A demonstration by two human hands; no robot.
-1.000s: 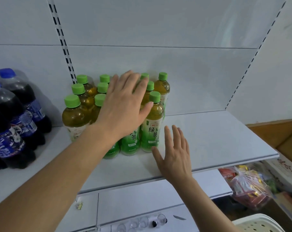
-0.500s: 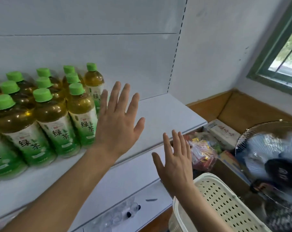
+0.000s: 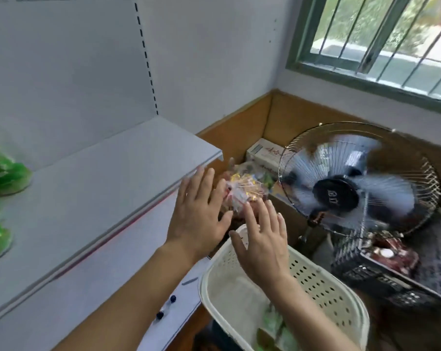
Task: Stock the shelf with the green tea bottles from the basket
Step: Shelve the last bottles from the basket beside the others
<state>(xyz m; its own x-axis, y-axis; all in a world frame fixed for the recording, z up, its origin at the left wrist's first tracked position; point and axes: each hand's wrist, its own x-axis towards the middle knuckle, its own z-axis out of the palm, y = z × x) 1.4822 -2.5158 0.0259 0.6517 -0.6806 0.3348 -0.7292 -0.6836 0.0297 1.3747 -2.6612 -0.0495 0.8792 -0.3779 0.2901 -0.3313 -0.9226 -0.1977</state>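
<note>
Head view: left hand (image 3: 197,219) and right hand (image 3: 263,240) hovering flat, fingers spread, holding nothing, right one over cream perforated basket (image 3: 325,290). Green tea bottles (image 3: 4,177) sitting blurred at shelf (image 3: 108,183) left edge (more green showing inside basket). Fan (image 3: 351,183) standing beyond.

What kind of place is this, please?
Probably a small shop's stocking corner. A white metal shelf holds green-labelled tea bottles at its left, a cream perforated plastic basket stands below, and wrapped snack packets lie beside a running electric fan.
</note>
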